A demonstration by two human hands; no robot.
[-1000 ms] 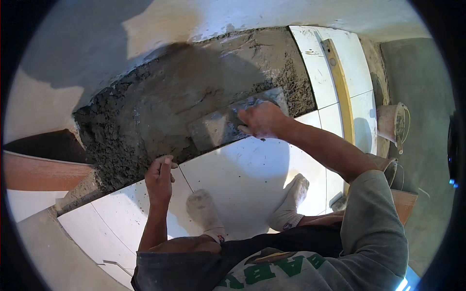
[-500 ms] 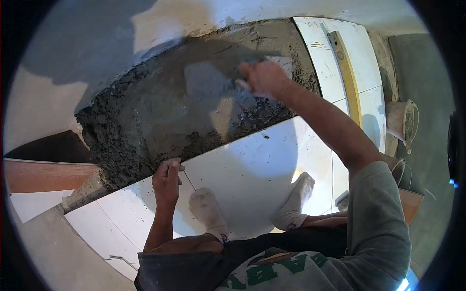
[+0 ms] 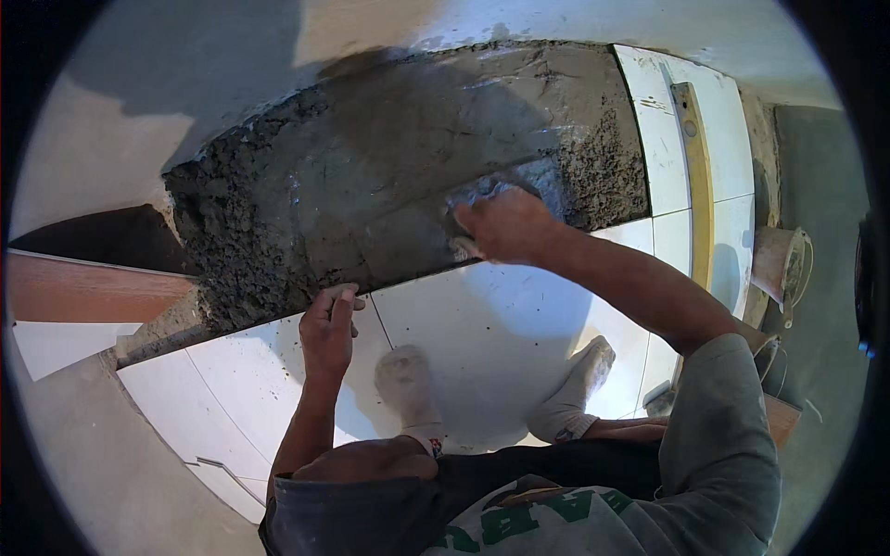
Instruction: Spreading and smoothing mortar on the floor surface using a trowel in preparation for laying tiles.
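At left of the frame, the mortar bed (image 3: pixel 389 176) is lying lumpy, seemingly unsmoothed. Left of centre, the left hand (image 3: pixel 327 326) is curling its fingers beside the bed's lower edge; whether it is holding anything, I cannot tell. Across upper centre, the bed is looking mostly smoothed. At centre, the right hand (image 3: pixel 505 225) is gripping a flat trowel (image 3: pixel 547 178) on it. Farther right, a rough patch is remaining, bordering white tiles (image 3: pixel 730 157) already lying down.

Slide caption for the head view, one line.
Right grip holds a trowel on grey mortar beside white tiles; left grip near the mortar's edge.
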